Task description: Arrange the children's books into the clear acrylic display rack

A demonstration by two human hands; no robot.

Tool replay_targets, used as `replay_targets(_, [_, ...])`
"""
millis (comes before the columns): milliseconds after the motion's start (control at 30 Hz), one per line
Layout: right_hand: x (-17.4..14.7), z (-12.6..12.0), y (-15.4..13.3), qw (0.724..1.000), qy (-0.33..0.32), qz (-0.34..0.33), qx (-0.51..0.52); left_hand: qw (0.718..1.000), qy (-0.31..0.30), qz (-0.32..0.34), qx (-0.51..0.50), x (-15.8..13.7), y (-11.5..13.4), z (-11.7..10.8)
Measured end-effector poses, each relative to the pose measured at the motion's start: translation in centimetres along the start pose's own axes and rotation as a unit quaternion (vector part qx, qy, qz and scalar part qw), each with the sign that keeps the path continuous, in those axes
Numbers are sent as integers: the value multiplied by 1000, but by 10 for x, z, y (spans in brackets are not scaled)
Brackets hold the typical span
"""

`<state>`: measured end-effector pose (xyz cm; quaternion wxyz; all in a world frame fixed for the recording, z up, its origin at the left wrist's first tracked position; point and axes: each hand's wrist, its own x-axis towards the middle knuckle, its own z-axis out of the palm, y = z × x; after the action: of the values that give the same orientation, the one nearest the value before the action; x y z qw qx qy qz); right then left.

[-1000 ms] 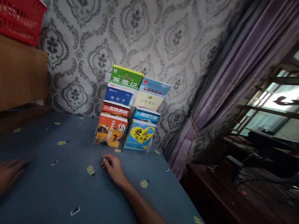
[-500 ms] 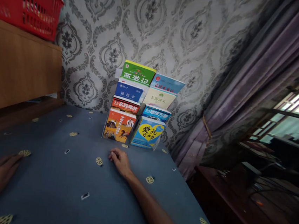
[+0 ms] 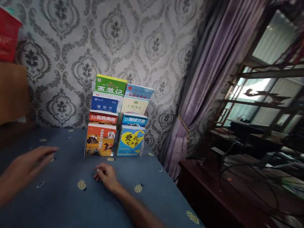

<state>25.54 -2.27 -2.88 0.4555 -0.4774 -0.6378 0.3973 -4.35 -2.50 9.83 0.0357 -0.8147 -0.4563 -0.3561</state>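
Two side-by-side columns of books stand upright in a stepped rack against the wall. On the left, an orange book (image 3: pixel 100 140) is in front, then a red-topped book (image 3: pixel 103 118), a dark blue booklet (image 3: pixel 104 104) and a green book (image 3: pixel 111 85). The right column has a blue book with a yellow heart (image 3: pixel 130 142), a blue book (image 3: pixel 134 120), a cream book (image 3: pixel 135 106) and a light blue book (image 3: pixel 139 91). My left hand (image 3: pixel 30 163), blurred, is held out left of the books, fingers stretched, holding nothing. Resting before the rack, my right hand (image 3: pixel 106 176) has loosely bent, parted fingers and holds nothing.
A blue-grey cloth with pineapple prints covers the table (image 3: pixel 99 209). At the left, a red basket (image 3: pixel 2 35) sits on a wooden cabinet (image 3: pixel 5 92). A purple curtain (image 3: pixel 196 96) and a dark red surface with cables (image 3: pixel 230 193) are to the right.
My view has swung right, so the books and basket appear further left. My left hand has lifted and reached forward toward the books. My right hand stays resting on the table.
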Motion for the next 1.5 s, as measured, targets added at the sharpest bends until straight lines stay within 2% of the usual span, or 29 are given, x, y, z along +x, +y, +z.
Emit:
replay_targets(100, [-1, 0, -1, 1000, 2, 1, 2, 990, -16, 138, -31, 92, 84, 4])
replay_targets(200, [-3, -1, -2, 1000, 14, 0, -1, 966, -9, 248, 71, 176, 154, 16])
replay_targets(300, [-6, -3, -5, 999, 27, 4, -29, 935, 2, 296, 196, 241, 197, 34])
replay_targets(433, [-10, -7, -12, 997, 30, 23, -74, 922, 7, 306, 237, 289, 227, 52])
replay_targets(567, [-12, -11, -20, 996, 27, 22, -82, 918, 3, 295, 264, 306, 239, 61])
replay_targets(700, [-13, -12, -24, 997, 17, 29, -63, 921, -2, 272, 280, 313, 241, 66])
replay_targets(1033, [-8, -8, -12, 996, 19, 34, -84, 934, -47, 215, 281, 344, 242, 75])
replay_targets(1500, [-13, -14, -19, 996, 7, 17, -91, 944, -54, 210, 249, 362, 259, 87])
